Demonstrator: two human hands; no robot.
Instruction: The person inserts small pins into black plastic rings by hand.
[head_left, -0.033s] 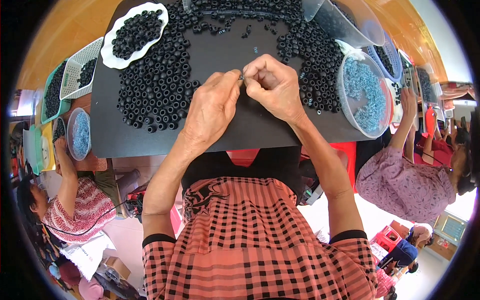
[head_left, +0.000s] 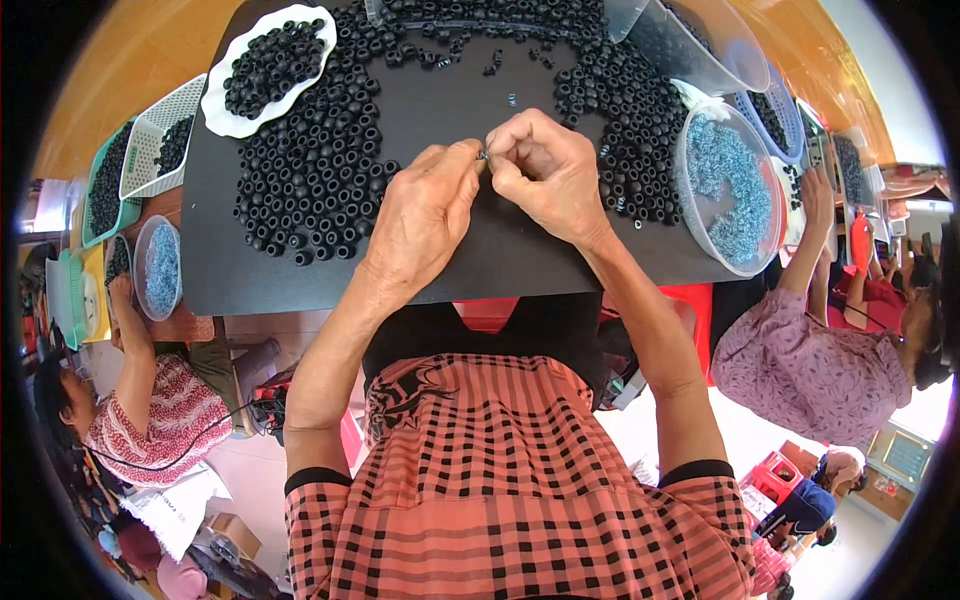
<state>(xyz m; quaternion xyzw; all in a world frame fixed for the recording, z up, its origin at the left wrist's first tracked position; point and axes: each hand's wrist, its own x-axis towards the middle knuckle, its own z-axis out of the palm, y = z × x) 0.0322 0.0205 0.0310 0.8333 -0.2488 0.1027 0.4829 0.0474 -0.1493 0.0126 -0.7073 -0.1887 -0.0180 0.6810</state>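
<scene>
My left hand (head_left: pixel 425 205) is closed in a pinch at the middle of the dark table (head_left: pixel 450 100). A tiny bluish metal piece (head_left: pixel 482 155), like a small coil spring, shows at its fingertips. My right hand (head_left: pixel 548 175) is beside it, thumb and forefinger curled together close to that piece. Whatever its fingers hold is hidden. Black hollow bead-like parts (head_left: pixel 310 190) are spread to the left of my hands, and more such black parts (head_left: pixel 640 160) lie to the right. A loose spring-like piece (head_left: pixel 512 100) rests just beyond my right hand.
At the right edge stands a clear round tub (head_left: pixel 690 215) of bluish spring-like pieces. A white scalloped plate (head_left: pixel 215 105) heaped with black parts is far left. A clear bin (head_left: pixel 740 55) stands far right. Co-workers sit on both sides, a patterned sleeve (head_left: pixel 770 330) at right.
</scene>
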